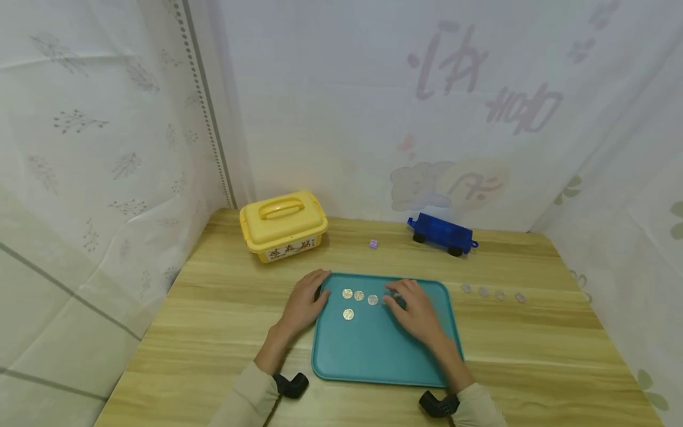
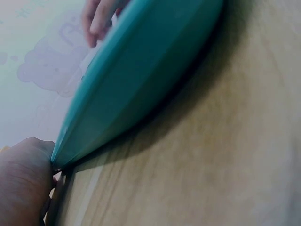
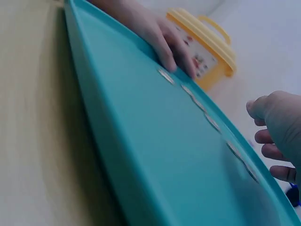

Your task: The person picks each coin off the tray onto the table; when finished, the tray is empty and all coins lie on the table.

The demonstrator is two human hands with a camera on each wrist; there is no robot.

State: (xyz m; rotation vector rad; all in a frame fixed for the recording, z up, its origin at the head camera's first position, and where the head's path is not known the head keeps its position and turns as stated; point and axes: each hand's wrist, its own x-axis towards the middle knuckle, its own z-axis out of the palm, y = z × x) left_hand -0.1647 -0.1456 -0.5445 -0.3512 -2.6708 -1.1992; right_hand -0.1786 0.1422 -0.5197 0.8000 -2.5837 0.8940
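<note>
A teal tray (image 1: 384, 356) lies on the wooden table with several round silvery coins (image 1: 348, 314) on it, most in a row near its far edge. My left hand (image 1: 305, 301) rests at the tray's far left corner, its fingers over the rim, as the right wrist view also shows. Over the far right part of the tray hovers my right hand (image 1: 415, 311), fingers loosely bent and spread from the thumb. A coin lies partly hidden beneath its fingertips. In the right wrist view that hand (image 3: 282, 127) pinches nothing that I can see.
Several more coins (image 1: 483, 292) lie in a line on the table right of the tray. Behind it stand a yellow lidded box (image 1: 283, 225), a small purple block (image 1: 373, 244) and a blue toy wagon (image 1: 441, 232). A white patterned cloth (image 1: 331, 118) hangs behind the table.
</note>
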